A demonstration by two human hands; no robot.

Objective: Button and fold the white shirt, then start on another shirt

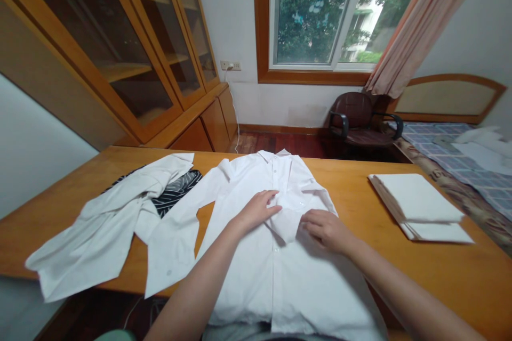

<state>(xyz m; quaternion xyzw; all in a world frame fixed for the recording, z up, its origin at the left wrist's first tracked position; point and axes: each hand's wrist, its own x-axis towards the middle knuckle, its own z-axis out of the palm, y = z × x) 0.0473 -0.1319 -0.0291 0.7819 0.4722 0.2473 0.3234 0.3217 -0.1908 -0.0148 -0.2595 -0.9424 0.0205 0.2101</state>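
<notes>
A white dress shirt (276,277) lies front-up and buttoned on the wooden table (352,192). Its collar points away from the person and its hem hangs over the near edge. Both hands rest on its chest. The left hand (256,212) lies flat with fingers stretched out, pressing the cloth and gripping nothing. The right hand (326,230) sits palm down, fingertips at the sleeve end (286,226) that is folded in across the front, between the two hands. Whether it pinches that cloth or only touches it, I cannot tell.

The shirt looks light, thin and limp. It would likely crease easily and slide on the smooth wood, and it probably holds best at a seam, cuff or shoulder rather than mid-panel.

Out from the left hand, the other sleeve (172,245) trails to the near table edge. It lies close against a second white shirt (100,224), which is draped over a striped garment (176,192), so that side is crowded. Out from the right hand there is bare wood, with a stack of folded white shirts (420,205) well apart beyond it.
</notes>
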